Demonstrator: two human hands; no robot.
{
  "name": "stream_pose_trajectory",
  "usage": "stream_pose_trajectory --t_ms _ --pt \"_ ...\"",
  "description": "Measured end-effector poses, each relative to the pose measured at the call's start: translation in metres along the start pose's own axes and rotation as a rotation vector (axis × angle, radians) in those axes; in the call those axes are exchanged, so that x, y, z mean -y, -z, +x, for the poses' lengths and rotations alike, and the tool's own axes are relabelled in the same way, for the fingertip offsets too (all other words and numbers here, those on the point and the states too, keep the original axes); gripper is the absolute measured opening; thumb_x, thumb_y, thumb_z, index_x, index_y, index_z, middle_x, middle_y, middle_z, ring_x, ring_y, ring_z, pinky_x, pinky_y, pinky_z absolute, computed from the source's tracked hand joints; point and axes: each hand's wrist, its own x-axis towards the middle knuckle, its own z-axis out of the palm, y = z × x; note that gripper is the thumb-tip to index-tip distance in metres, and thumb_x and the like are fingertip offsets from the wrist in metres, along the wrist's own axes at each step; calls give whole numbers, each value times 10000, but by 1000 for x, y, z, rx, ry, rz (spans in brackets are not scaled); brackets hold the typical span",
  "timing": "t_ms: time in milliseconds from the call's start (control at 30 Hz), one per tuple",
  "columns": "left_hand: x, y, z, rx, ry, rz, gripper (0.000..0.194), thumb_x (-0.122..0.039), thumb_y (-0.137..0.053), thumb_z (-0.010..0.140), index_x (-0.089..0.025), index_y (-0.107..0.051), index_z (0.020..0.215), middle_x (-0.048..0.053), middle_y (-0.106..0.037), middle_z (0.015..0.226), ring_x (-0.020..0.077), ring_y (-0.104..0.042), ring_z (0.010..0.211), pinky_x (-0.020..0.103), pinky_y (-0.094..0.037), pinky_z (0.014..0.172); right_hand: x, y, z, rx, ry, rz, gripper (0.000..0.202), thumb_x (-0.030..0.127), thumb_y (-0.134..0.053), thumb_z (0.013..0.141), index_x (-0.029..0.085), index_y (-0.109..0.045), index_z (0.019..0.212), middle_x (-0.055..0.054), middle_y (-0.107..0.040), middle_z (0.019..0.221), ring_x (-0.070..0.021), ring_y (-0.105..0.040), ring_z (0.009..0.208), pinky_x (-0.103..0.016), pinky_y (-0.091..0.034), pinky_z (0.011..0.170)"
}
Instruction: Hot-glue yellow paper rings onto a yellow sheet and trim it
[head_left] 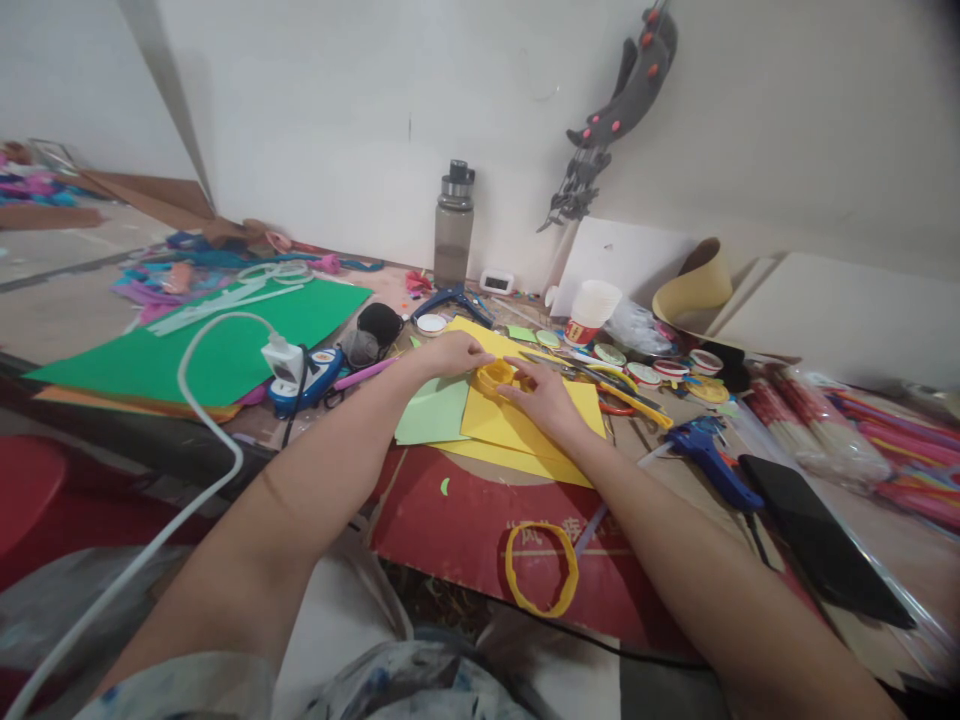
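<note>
On a stack of yellow sheets (536, 440) stands a small yellow ring (495, 378), seemingly made of bent strip. My left hand (454, 352) has its fingers pinched together at the ring's far left edge; its fingertips are partly hidden. From the right, my right hand (546, 392) holds the ring's side, thumb nearer me and fingers beyond. A light green sheet (431, 412) lies partly under the yellow sheets. Closer to my body, a larger yellow ring (511, 570) rests on a red board (442, 530).
Scissors (637, 395), a blue glue gun (712, 465) and a black phone (821, 540) lie to the right. Left are a green sheet (172, 350) and a blue power strip (311, 385) with a white cable (232, 470). A bottle (453, 230) and paper cups (589, 310) stand behind.
</note>
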Motion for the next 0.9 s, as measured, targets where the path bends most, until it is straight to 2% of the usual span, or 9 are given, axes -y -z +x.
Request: stream_pose_trajectory --t_ms 233,467,600,900 --pt "-3 1 -1 13 6 19 427 -478 -529 874 -151 -794 945 43 -733 787 169 -615 743 253 -399 669 0 0 0 -1 6 -2 561 479 -759 770 250 -706 1279 -79 -703 1008 -242 -616 945 -422 -464 900" --pt "-9 5 -6 31 -16 -31 404 -399 -547 899 -177 -756 1163 60 -768 1110 175 -671 963 219 -443 790 1 0 -1 0 6 12 562 484 -758 768 257 -705 1280 -78 -704 1009 -242 -613 937 -426 -464 889" --pt "-11 5 -6 2 25 -16 398 -389 -586 886 -170 -754 1172 68 -771 1105 175 -680 939 222 -449 776 0 1 0 1 -4 21 574 491 -752 769 257 -702 1290 -73 -698 985 -236 -599 909 -426 -466 879" --pt "-8 3 -4 16 -3 -21 365 -389 -590 886 -187 -775 1127 54 -780 1093 184 -686 961 226 -455 774 0 2 0 9 9 9 568 480 -753 774 255 -698 1293 -78 -705 1016 -246 -608 944 -437 -464 911"
